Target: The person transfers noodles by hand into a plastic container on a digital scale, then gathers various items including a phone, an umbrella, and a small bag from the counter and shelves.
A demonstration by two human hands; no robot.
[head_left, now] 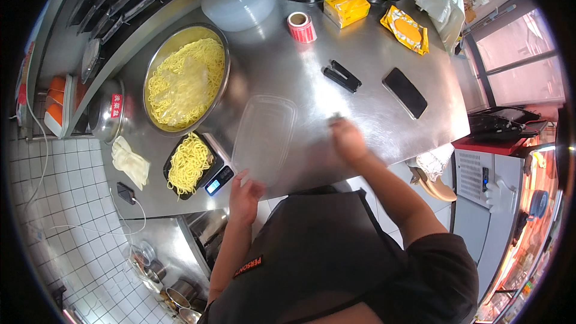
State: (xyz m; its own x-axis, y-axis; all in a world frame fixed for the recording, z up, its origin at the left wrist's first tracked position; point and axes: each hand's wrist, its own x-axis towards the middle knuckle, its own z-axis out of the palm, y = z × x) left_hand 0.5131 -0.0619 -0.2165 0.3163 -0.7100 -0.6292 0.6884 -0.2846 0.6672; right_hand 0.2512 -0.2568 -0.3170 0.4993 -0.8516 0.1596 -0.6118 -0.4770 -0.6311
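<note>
My left hand (245, 194) is at the near edge of the steel table, its fingers apart at the near left corner of a clear plastic lid (265, 137). Right of the lid, my right hand (348, 138) is blurred, with a small dark thing (336, 118) at its fingertips; its kind is unclear. A black tray of yellow noodles (191, 164) rests on a digital scale (219, 181) with a lit display. Behind it, a large steel bowl (226, 69) holds more noodles, with clear plastic film on them. A black stapler (342, 76) lies beyond my right hand.
A smartphone (405, 93) lies at the right, with yellow packets (346, 9) and a red-white label roll (302, 28) farther back. White gloves (130, 162) and a phone on a cable (126, 192) lie at the left edge. A steel shelf (108, 40) overhangs the left back.
</note>
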